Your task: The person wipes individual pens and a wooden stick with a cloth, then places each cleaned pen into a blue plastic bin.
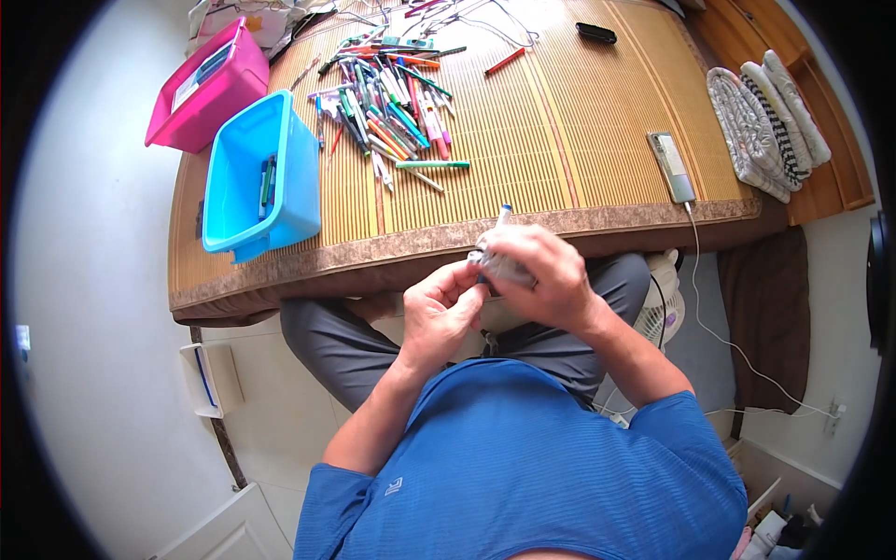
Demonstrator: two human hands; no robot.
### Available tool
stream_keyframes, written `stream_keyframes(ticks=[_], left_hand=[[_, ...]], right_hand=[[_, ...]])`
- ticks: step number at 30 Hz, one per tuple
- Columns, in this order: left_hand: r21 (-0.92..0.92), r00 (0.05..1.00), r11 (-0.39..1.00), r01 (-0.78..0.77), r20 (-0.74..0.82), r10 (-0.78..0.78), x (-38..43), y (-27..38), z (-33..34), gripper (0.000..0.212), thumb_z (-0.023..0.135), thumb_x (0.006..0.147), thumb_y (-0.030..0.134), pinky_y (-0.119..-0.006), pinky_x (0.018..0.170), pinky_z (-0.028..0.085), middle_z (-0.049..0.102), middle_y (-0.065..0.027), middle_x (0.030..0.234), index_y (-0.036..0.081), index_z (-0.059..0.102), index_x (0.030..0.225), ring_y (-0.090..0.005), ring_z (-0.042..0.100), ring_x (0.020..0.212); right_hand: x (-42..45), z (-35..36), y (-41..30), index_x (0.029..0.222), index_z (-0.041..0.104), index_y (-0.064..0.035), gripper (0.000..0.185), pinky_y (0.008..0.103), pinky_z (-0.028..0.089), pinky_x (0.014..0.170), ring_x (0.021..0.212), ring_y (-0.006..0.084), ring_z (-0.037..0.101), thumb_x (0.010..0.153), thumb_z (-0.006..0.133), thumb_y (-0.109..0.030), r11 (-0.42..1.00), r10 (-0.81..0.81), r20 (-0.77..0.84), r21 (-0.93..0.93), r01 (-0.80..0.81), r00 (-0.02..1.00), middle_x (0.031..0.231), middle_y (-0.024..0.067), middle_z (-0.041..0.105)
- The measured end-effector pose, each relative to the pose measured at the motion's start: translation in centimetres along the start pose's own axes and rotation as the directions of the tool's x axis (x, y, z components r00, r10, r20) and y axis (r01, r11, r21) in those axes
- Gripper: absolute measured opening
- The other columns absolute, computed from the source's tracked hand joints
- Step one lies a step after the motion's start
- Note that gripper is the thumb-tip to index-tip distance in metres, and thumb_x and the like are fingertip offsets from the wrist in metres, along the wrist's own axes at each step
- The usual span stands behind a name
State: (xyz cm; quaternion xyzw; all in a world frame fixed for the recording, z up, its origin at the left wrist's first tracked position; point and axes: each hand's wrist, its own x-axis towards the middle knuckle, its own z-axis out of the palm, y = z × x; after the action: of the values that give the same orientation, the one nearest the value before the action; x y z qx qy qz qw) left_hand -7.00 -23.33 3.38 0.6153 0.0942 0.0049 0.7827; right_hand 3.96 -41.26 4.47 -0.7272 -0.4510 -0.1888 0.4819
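Both hands meet over my lap at the mat's near edge. My right hand (542, 273) holds a crumpled pale cloth or tissue (514, 269), and a white pen with a blue end (505, 213) sticks up beyond its fingers. The fingertips of my left hand (448, 304) pinch a small item against the cloth; what it is I cannot tell. Farther off, a heap of pens and markers (392, 105) lies on the bamboo mat (511, 168). To its left stands a blue plastic bin (304, 182) with a few markers (267, 185) inside.
A pink plastic bin (252, 73) is behind the blue one. Wire hangers (476, 24) and a black case-like object (596, 33) lie at the back. On the right are a phone (672, 166) on a white cable and folded cloths (756, 126). A white fan (661, 308) stands below the edge.
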Motion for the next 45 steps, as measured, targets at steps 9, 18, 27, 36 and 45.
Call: stream_keyframes(ticks=[9, 18, 27, 36, 45], left_hand=[[-0.014, 1.000, 1.000, -0.027, -0.016, 0.027, 0.0, 0.5, -0.2, 0.031, 0.073, 0.103, -0.002, -0.024, 0.063, 0.056, 0.077, -0.0086, 0.101, -0.006, 0.071, 0.134, -0.0087, 0.067, 0.071], [-0.101, 1.000, 0.995, -0.002, 0.027, 0.005, -0.2, 0.9, -0.3, 0.026, 0.077, 0.102, 0.001, -0.025, 0.064, 0.058, 0.076, -0.0103, 0.108, -0.004, 0.066, 0.125, -0.0100, 0.069, 0.079], [-0.094, 1.000, 0.995, -0.025, -0.007, 0.025, -0.7, 1.6, 0.6, 0.025, 0.079, 0.100, 0.000, -0.023, 0.062, 0.056, 0.075, -0.0076, 0.102, -0.001, 0.066, 0.121, -0.0072, 0.068, 0.077], [-0.026, 0.999, 0.999, -0.022, -0.028, 0.022, -2.0, 0.0, 1.4, 0.027, 0.079, 0.097, -0.005, -0.022, 0.080, 0.058, 0.069, -0.0013, 0.101, 0.003, 0.060, 0.114, -0.0036, 0.068, 0.089], [0.020, 0.998, 1.000, -0.019, -0.063, 0.020, -1.6, 0.5, 0.3, 0.024, 0.079, 0.099, -0.002, -0.024, 0.084, 0.058, 0.072, -0.0022, 0.103, 0.003, 0.064, 0.116, -0.0048, 0.069, 0.091]], right_hand=[[0.9, 0.0, -0.4, 0.123, 0.071, -0.0027, 0.043, 0.0446, 0.061, 0.095, 0.110, 0.0361, 0.074, 0.082, 0.085, -0.001, 0.994, -0.029, 0.076, 0.105, 0.021, 0.997, 0.121, 0.0165, 0.077], [1.2, -0.5, -0.6, 0.127, 0.071, 0.0004, 0.040, 0.0431, 0.057, 0.106, 0.125, 0.0338, 0.071, 0.088, 0.079, 0.004, 0.945, 0.098, 0.109, 0.301, -0.127, 0.989, 0.132, 0.0202, 0.073], [-0.3, 1.5, -1.5, 0.129, 0.072, -0.0001, 0.034, 0.0394, 0.052, 0.111, 0.136, 0.0295, 0.062, 0.096, 0.077, 0.001, 0.763, 0.437, 0.002, 0.529, -0.372, 0.899, 0.150, 0.0222, 0.060], [-0.3, 2.0, -1.4, 0.135, 0.069, -0.0018, 0.032, 0.0254, 0.057, 0.088, 0.103, 0.0076, 0.067, 0.104, 0.070, 0.004, 0.592, 0.609, 0.107, 0.598, -0.541, 0.786, 0.122, 0.0040, 0.072], [0.5, 1.7, -1.0, 0.130, 0.073, 0.0006, 0.033, 0.0309, 0.058, 0.092, 0.104, 0.0169, 0.073, 0.097, 0.073, 0.005, 0.785, 0.476, 0.075, 0.414, -0.462, 0.876, 0.113, 0.0107, 0.076]])
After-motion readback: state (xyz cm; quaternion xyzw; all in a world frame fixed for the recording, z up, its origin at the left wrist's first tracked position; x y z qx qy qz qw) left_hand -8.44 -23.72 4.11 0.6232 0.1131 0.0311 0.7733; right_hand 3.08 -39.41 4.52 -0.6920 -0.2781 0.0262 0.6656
